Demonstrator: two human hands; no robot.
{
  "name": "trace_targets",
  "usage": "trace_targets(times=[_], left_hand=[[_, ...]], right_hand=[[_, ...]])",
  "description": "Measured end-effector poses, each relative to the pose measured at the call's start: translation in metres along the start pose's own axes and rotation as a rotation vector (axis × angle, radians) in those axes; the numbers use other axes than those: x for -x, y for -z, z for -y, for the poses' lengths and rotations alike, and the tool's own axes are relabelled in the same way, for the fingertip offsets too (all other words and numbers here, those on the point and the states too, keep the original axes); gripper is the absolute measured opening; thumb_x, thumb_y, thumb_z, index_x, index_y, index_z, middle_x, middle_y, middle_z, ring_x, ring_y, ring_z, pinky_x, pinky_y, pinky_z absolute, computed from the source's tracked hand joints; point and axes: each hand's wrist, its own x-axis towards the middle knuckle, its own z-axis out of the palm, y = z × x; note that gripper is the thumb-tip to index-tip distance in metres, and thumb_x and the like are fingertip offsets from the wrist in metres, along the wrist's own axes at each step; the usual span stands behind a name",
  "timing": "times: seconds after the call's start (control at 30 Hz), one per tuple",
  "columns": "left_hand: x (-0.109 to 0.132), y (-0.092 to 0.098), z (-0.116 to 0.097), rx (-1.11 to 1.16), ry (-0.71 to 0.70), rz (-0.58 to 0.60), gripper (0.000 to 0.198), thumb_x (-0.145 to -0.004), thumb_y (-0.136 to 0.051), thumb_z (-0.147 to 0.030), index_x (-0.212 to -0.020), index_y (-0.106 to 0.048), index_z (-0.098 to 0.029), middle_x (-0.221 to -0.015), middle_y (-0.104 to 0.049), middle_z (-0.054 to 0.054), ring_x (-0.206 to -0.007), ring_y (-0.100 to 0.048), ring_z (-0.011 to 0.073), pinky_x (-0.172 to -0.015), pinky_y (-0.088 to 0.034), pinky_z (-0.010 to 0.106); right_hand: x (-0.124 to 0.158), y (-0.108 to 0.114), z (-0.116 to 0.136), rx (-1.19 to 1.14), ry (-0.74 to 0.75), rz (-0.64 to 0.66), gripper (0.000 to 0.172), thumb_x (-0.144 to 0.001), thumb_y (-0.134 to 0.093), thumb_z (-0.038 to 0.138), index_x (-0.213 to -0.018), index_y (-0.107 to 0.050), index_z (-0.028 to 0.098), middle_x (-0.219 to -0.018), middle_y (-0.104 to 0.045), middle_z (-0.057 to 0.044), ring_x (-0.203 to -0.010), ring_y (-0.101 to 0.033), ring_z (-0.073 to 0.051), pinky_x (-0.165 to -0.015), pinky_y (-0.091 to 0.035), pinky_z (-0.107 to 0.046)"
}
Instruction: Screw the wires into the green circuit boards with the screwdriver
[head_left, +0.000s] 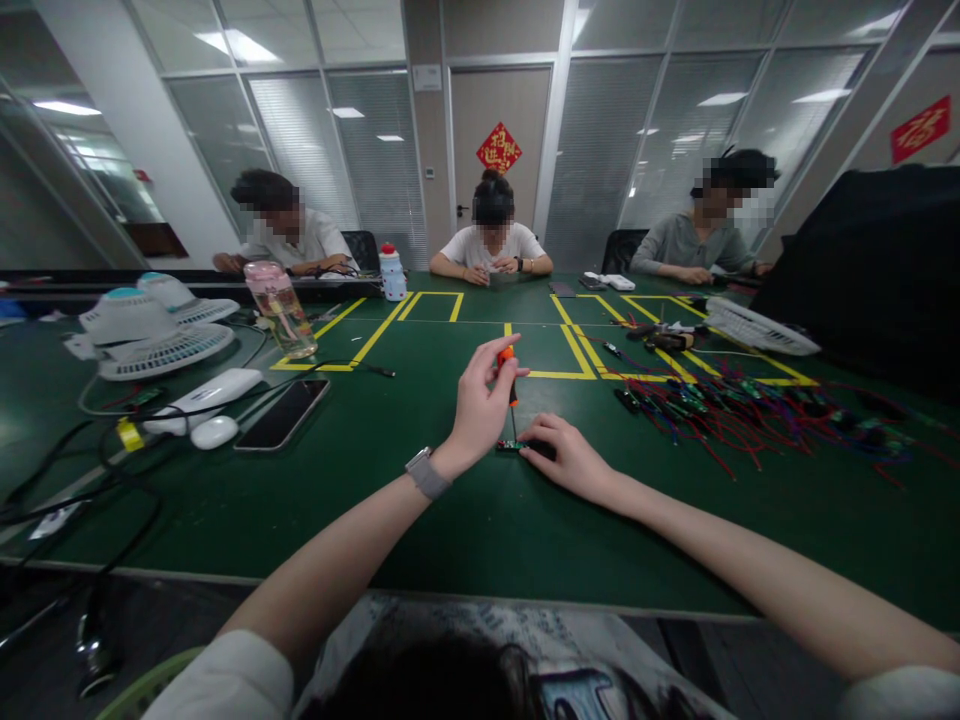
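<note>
My left hand is closed around the orange and black handle of a screwdriver. The screwdriver stands nearly upright, its thin shaft pointing down at a small dark circuit board on the green table. Whether the tip sits in a screw is too small to tell. Resting on the table just right of the board, my right hand pinches the board's right end between thumb and fingers.
Right of my hands lies a tangle of small boards with red and blue wires. To the left are a phone, a white mouse, a tilted bottle, fans and black cables. Several people sit across the table.
</note>
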Motion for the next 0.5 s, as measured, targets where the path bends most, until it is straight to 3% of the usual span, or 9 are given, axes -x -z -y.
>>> trace_targets(times=[0.17,0.33,0.43,0.5], left_hand=[[-0.0011,0.0051,-0.0023,-0.237,-0.105,-0.072,0.02,-0.088,-0.059,-0.03,-0.106,-0.064,-0.023,-0.101,-0.06,0.004,-0.091,-0.059,0.0152,-0.083,-0.051,0.031],[0.0003,0.0059,-0.0056,-0.155,-0.101,0.015,0.03,-0.097,-0.038,-0.022,-0.119,-0.059,-0.025,-0.117,-0.061,0.006,-0.104,-0.06,0.0159,-0.092,-0.048,0.034],[0.0012,0.0038,-0.0068,-0.12,-0.085,0.025,0.031,-0.096,-0.042,-0.023,-0.125,-0.055,-0.024,-0.12,-0.061,0.007,-0.097,-0.063,0.0151,-0.086,-0.05,0.032],[0.0012,0.0029,-0.0085,-0.188,-0.119,-0.005,0.029,-0.092,-0.051,-0.023,-0.12,-0.058,-0.024,-0.11,-0.064,0.006,-0.091,-0.062,0.0143,-0.083,-0.05,0.03]], right_hand=[[-0.0001,0.0007,0.001,-0.01,-0.004,0.006,0.011,-0.085,-0.061,0.016,-0.093,-0.068,0.017,-0.089,-0.062,-0.008,-0.087,-0.057,-0.022,-0.08,-0.047,-0.037],[-0.0002,0.001,0.0015,-0.013,-0.003,0.002,0.01,-0.085,-0.061,0.017,-0.093,-0.068,0.017,-0.089,-0.062,-0.007,-0.086,-0.057,-0.021,-0.08,-0.047,-0.037],[-0.0002,0.0006,0.0011,-0.015,0.004,-0.004,0.01,-0.085,-0.061,0.017,-0.093,-0.068,0.018,-0.089,-0.062,-0.007,-0.086,-0.057,-0.021,-0.08,-0.047,-0.037],[-0.0002,0.0004,0.0008,-0.016,0.007,-0.01,0.01,-0.085,-0.061,0.017,-0.092,-0.068,0.018,-0.089,-0.062,-0.007,-0.085,-0.057,-0.021,-0.079,-0.048,-0.037]])
